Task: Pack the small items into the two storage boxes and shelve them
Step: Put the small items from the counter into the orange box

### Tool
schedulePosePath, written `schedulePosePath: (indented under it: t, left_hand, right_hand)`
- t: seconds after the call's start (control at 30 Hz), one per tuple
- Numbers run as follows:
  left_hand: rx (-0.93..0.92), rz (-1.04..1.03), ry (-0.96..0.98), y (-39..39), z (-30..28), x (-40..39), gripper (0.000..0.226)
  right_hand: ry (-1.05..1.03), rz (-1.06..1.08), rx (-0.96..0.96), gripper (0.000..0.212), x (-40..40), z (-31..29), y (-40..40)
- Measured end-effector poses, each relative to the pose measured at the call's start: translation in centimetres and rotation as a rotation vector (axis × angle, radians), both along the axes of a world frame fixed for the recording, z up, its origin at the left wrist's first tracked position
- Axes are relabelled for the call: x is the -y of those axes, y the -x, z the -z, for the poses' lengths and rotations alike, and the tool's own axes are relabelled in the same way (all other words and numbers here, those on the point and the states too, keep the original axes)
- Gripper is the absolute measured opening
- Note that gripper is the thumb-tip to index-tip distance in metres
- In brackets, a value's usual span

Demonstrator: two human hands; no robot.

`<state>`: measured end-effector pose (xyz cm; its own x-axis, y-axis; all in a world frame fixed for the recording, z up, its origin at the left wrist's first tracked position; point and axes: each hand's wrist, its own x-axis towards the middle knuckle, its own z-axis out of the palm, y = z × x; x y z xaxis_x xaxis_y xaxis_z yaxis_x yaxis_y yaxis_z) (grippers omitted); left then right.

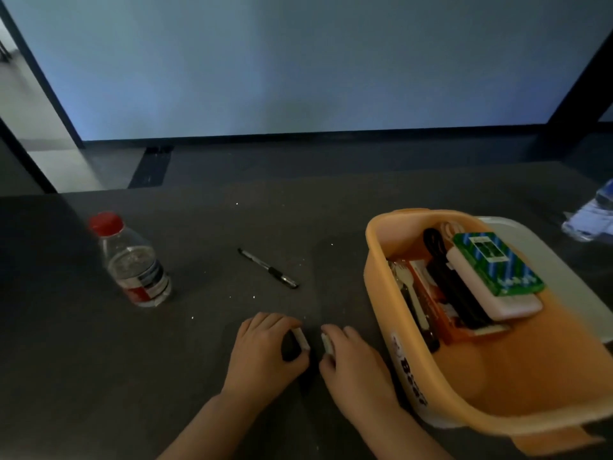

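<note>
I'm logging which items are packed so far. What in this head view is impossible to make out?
- Small white pieces under the left hand and right hand: fingers cover most of each.
- Lower contents of the orange box: hidden under the green packet and white case.
- White box behind: inside blocked by the orange one.
- Blue-white object: cut off by the right edge, blurred.
</note>
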<state>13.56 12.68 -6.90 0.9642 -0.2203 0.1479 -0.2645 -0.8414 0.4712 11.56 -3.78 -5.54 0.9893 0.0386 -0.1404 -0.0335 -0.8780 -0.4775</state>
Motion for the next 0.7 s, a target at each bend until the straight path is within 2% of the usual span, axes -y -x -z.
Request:
schedulePosePath:
  t: [0.2,0.4,0.5,0.7]
  left_hand:
    - [-0.01,-0.024,0.073,5.8,0.3,0.4,0.046]
    - [-0.083,-0.099,0.12,7.5,-0.3,1.5,0.045]
    - [-0.102,-0.187,0.274,7.7,-1.1,1.9,0.046]
    - [0.081,-0.199,0.44,6.6,-5.2,4.5,0.049]
  right_hand:
    - [-0.06,-0.09,-0.071,0.058,1.0,-1.0,3.7]
    - [-0.04,-0.082,-0.112,0.051,1.4,-3.1,4.7]
    - [-0.101,-0.108,-0.019,0.05,1.9,-4.5,5.9]
    - [-0.23,-0.158,0.214,0.058,4.8,-10.1,6.8]
